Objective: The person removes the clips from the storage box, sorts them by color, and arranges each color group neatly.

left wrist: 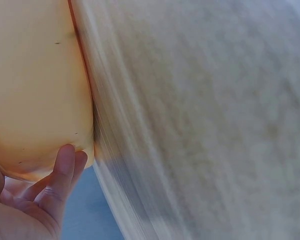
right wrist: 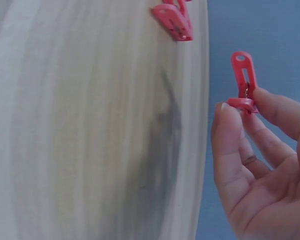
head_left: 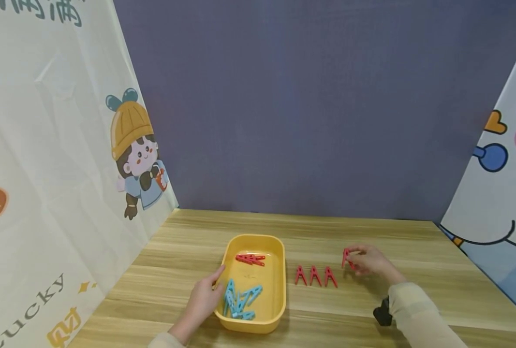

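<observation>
My right hand (head_left: 368,261) pinches a red clothespin (right wrist: 244,75) between thumb and fingertips, to the right of the row on the table. In that row, three red clothespins (head_left: 314,276) lie side by side, pointing away from me. My left hand (head_left: 203,296) holds the left side of a yellow plastic basin (head_left: 278,285), with fingers (left wrist: 65,162) against its outer wall. Inside, several red clothespins (head_left: 251,259) lie at the far end, and several light blue clothespins (head_left: 239,299) are heaped at the near end.
The wood-grain table (head_left: 188,241) meets a dark blue-grey backdrop (head_left: 284,111) at its far edge. Printed cloth walls (head_left: 57,145) flank it left and right. A black object (head_left: 383,311) shows beside the right sleeve (head_left: 420,314).
</observation>
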Demonstrator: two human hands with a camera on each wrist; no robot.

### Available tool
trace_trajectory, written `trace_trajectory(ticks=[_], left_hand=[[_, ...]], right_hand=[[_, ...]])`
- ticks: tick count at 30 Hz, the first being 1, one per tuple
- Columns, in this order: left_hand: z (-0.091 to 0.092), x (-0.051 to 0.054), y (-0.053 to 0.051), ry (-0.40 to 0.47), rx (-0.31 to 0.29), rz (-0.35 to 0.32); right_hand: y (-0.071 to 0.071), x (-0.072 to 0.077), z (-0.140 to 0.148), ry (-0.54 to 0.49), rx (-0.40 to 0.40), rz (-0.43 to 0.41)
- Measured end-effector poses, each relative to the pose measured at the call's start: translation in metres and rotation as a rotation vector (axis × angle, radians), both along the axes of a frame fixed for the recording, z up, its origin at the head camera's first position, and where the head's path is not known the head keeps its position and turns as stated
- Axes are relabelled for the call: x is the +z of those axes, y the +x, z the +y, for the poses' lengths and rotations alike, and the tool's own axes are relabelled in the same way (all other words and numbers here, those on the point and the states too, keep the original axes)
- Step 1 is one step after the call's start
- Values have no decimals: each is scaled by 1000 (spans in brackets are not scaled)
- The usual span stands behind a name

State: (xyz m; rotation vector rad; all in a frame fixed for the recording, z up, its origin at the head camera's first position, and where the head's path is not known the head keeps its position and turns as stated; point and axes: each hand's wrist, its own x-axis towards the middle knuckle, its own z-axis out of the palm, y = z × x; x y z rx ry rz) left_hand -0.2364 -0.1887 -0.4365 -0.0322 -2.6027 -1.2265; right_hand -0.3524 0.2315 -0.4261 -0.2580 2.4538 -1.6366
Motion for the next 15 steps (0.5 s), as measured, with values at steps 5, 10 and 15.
trace_trajectory(ticks=[5,10,15], left_hand=[[0,0,0,-4,-7,2],[-1,-1,-1,9,-7,-17],[-1,-1,0,6,-1,-16]], right_hand=[[1,-8,0,-4,38,-3],[3,-13,-2,3,17,-56],[5,-17,-4,42,29,-65]])
